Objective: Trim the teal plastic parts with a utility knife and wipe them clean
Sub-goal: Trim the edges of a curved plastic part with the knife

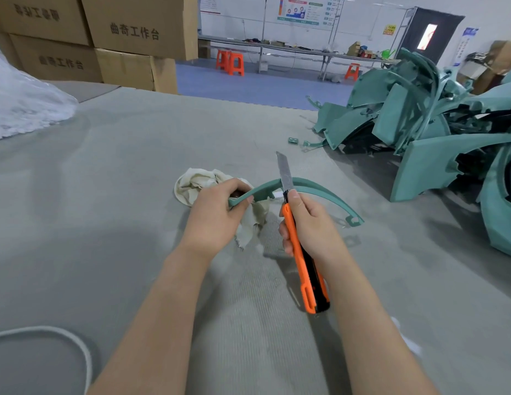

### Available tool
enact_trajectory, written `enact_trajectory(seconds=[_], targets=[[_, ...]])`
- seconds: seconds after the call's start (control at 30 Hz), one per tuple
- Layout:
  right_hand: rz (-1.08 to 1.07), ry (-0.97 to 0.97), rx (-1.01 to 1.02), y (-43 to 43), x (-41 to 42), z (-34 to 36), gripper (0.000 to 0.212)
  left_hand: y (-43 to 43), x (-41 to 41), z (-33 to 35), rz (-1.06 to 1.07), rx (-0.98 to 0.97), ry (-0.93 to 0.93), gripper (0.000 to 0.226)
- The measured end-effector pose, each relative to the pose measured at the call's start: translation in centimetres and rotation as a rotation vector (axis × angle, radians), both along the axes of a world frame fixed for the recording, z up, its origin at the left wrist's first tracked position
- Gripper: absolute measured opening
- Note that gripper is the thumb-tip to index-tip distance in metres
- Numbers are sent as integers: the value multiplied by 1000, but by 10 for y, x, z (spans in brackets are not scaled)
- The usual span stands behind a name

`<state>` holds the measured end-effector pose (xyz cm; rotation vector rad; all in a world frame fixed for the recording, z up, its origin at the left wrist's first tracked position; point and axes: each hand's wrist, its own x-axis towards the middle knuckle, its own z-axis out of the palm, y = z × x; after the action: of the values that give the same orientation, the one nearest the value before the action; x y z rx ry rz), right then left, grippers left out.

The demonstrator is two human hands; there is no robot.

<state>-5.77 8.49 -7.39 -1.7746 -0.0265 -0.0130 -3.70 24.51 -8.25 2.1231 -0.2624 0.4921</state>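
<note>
A thin curved teal plastic strip (320,192) arcs above the grey table. My left hand (217,215) grips its left end together with a cream cloth (197,183), which bunches behind the hand and hangs below it. My right hand (308,226) holds an orange and black utility knife (302,269) upright. Its long blade is extended and crosses the strip near the middle of the arc, with my thumb on the knife's top by the blade.
A big heap of teal plastic parts (436,129) fills the right side of the grey felt table (106,195). Small teal offcuts (292,140) lie near it. Cardboard boxes (111,38) stand at the back left, clear plastic bags (23,104) at far left, a white cord (77,343) bottom left.
</note>
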Motion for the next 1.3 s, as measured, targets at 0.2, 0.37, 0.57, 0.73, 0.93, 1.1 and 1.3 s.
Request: enact_trajectory(seconds=[0.2, 0.37, 0.57, 0.73, 0.93, 1.1, 1.3], targets=[[18, 4, 25, 0, 0, -2, 41, 0, -1, 1, -8, -8, 13, 8], [53, 0, 24, 0, -1, -2, 41, 1, -1, 2, -17, -18, 18, 10], [293, -35, 33, 24, -9, -2, 39, 1, 0, 1, 2, 32, 49, 15], [277, -47, 60, 17, -10, 3, 38, 0, 1, 0, -14, 6, 32, 13], [40, -10, -109, -10, -3, 6, 40, 0, 2, -2, -15, 3, 10, 8], [79, -3, -127, -7, -4, 6, 39, 0, 1, -1, -8, 5, 17, 10], [156, -2, -88, -1, -6, 6, 39, -1, 1, -1, -12, 10, 13, 9]])
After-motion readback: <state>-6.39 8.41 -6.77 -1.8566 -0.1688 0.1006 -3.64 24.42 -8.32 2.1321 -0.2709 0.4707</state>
